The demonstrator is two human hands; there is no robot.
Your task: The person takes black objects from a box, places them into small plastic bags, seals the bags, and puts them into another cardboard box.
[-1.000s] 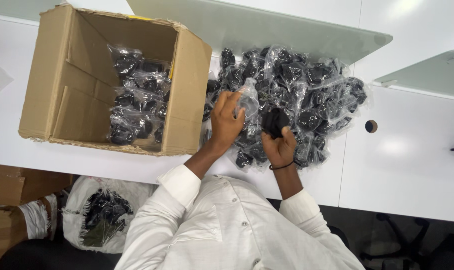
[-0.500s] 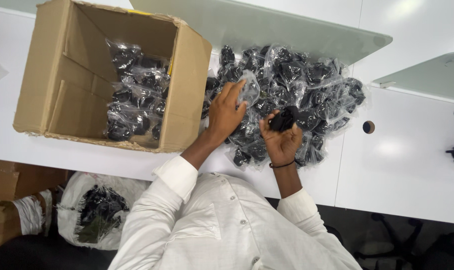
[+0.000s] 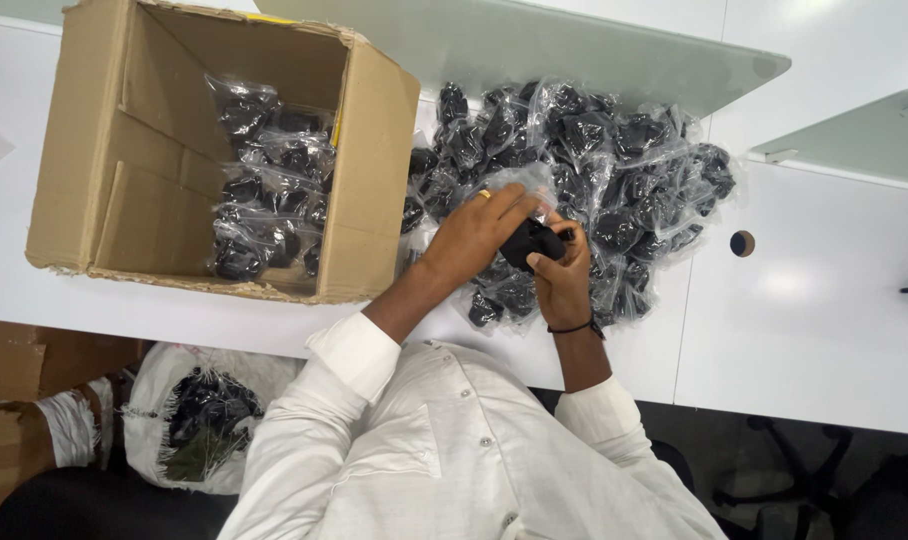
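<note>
A small black part [image 3: 530, 241], partly wrapped in a clear plastic bag, sits just right of the frame's centre, gripped between the left hand [image 3: 474, 232] and the right hand [image 3: 564, 280]. It is held just above the heap of bagged black parts [image 3: 614, 160] lying on the white table at upper centre.

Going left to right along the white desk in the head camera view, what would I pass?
Open cardboard box → left hand → small black item both hands hold → pile of bagged black parts → round desk hole.
</note>
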